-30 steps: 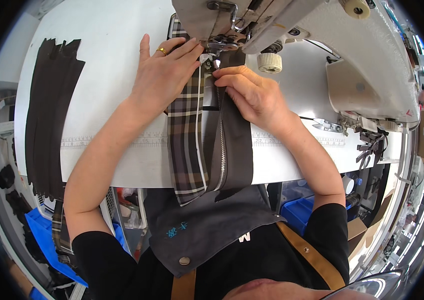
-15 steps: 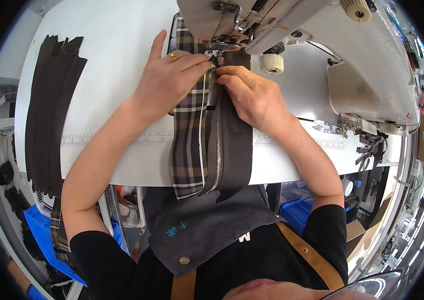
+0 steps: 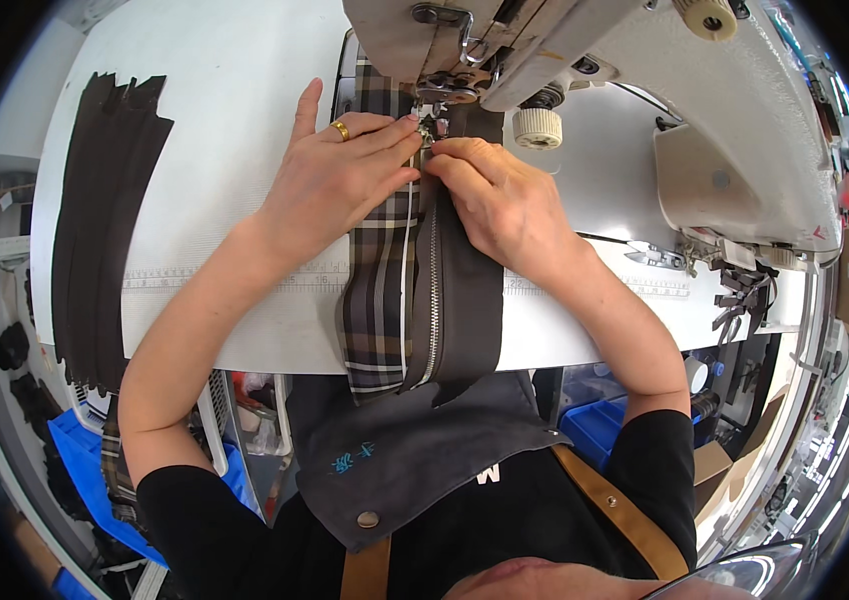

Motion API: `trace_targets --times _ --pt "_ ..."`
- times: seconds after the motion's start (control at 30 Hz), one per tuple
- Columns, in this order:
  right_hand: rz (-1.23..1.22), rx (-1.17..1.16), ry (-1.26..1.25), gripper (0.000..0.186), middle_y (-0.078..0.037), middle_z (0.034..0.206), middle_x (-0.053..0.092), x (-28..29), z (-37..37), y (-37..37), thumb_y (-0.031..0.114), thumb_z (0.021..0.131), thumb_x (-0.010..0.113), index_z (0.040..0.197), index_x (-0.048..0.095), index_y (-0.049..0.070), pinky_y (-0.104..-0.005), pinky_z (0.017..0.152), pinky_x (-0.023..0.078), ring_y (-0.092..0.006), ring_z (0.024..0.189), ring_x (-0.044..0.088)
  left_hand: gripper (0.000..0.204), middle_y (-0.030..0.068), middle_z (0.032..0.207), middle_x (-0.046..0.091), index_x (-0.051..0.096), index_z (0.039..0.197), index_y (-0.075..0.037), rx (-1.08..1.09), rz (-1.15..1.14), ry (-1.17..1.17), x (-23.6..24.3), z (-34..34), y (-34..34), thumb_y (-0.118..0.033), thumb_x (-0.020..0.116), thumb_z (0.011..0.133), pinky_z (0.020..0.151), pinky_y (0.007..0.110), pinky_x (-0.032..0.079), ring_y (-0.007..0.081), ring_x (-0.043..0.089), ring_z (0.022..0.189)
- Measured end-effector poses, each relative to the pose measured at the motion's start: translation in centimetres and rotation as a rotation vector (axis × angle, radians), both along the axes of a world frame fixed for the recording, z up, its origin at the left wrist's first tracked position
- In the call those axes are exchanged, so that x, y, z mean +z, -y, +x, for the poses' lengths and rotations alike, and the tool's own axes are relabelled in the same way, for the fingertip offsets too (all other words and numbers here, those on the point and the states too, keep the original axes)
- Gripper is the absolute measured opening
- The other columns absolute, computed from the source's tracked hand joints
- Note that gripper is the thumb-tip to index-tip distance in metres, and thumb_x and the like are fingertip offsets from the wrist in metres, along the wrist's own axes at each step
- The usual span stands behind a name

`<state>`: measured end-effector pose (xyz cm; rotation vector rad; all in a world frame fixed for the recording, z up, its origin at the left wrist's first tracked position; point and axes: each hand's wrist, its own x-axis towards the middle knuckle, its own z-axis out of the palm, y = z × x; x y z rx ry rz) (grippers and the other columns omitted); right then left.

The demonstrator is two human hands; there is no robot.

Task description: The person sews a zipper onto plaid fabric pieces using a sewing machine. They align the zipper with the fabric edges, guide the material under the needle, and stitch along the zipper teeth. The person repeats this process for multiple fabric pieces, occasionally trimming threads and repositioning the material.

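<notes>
A sewing machine (image 3: 545,55) reaches over the table from the upper right. Its presser foot (image 3: 430,128) stands on a plaid fabric strip (image 3: 377,305) joined along a metal zipper (image 3: 434,310) with dark brown tape fabric (image 3: 472,310). My left hand (image 3: 335,175), with a ring on one finger, lies stretched flat on the plaid side, fingertips beside the foot. With thumb and forefinger together, my right hand (image 3: 510,200) pinches the zipper edge just in front of the foot. The fingertips hide part of the stitching spot. Toward me, the strip's lower end hangs at the table edge.
A stack of dark fabric strips (image 3: 105,230) lies at the left of the white table (image 3: 215,130). A ruler scale (image 3: 245,278) runs across it. Thread snips (image 3: 655,258) rest at the right, near hanging dark scraps (image 3: 745,290). Blue bins (image 3: 595,430) stand below the table.
My left fingers have straightened and spread flatter over the plaid fabric. My right hand has drawn slightly nearer to me, and the strip's lower part has shifted a little left.
</notes>
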<state>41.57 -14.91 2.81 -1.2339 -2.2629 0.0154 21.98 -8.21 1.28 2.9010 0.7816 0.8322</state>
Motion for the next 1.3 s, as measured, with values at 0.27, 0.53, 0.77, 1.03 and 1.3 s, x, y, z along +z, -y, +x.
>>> trace_targets --times 0.27,0.53,0.77,1.03,1.3 --pt "0.003 -0.014 0.079 0.026 -0.007 0.099 0.058 -0.4 -0.1 -0.3 0.006 0.076 0.059 0.101 0.066 0.004 -0.0324 0.067 0.053 -0.0227 0.083 0.057 0.022 -0.0036 0.093 0.063 0.066 0.095 -0.012 0.2 -0.251 0.362 -0.5 0.8 -2.4 -0.026 0.07 0.078 0.101 0.052 0.026 0.0162 0.058 0.094" --pt "-0.018 -0.019 0.049 0.04 -0.006 0.097 0.058 -0.3 -0.1 -0.2 -0.006 0.066 0.062 0.104 0.066 0.005 -0.0328 0.064 0.052 -0.0236 0.084 0.059 0.011 -0.0011 0.088 0.061 0.065 0.083 -0.009 0.085 -0.065 0.147 -0.4 1.1 -3.8 -0.02 0.064 0.08 0.1 0.045 0.028 0.02 0.057 0.093" --pt "-0.011 -0.011 0.061 0.039 -0.005 0.096 0.058 0.1 -0.3 -0.2 -0.006 0.066 0.061 0.103 0.066 0.006 -0.0327 0.063 0.052 -0.0232 0.083 0.059 0.011 -0.0005 0.089 0.062 0.065 0.085 -0.009 0.1 -0.174 0.207 -0.9 2.2 -6.4 -0.019 0.061 0.081 0.099 0.043 0.031 0.0196 0.058 0.095" --pt "-0.001 -0.02 0.058 0.038 -0.006 0.097 0.058 -0.2 -0.3 -0.2 -0.006 0.066 0.062 0.103 0.066 0.005 -0.0326 0.064 0.052 -0.0238 0.084 0.059 0.017 -0.0048 0.108 0.065 0.067 0.097 -0.011 0.061 0.02 0.049 -0.5 0.3 0.1 -0.02 0.064 0.083 0.104 0.059 0.022 0.0114 0.057 0.098" --pt "0.013 -0.011 0.039 0.038 -0.006 0.097 0.058 -0.2 -0.3 -0.1 -0.005 0.066 0.063 0.102 0.066 0.004 -0.0328 0.065 0.052 -0.0236 0.084 0.059 0.022 -0.0057 0.109 0.065 0.068 0.1 -0.012 0.041 0.02 0.033 -0.1 0.0 0.1 -0.025 0.066 0.081 0.104 0.058 0.022 0.0092 0.057 0.098"
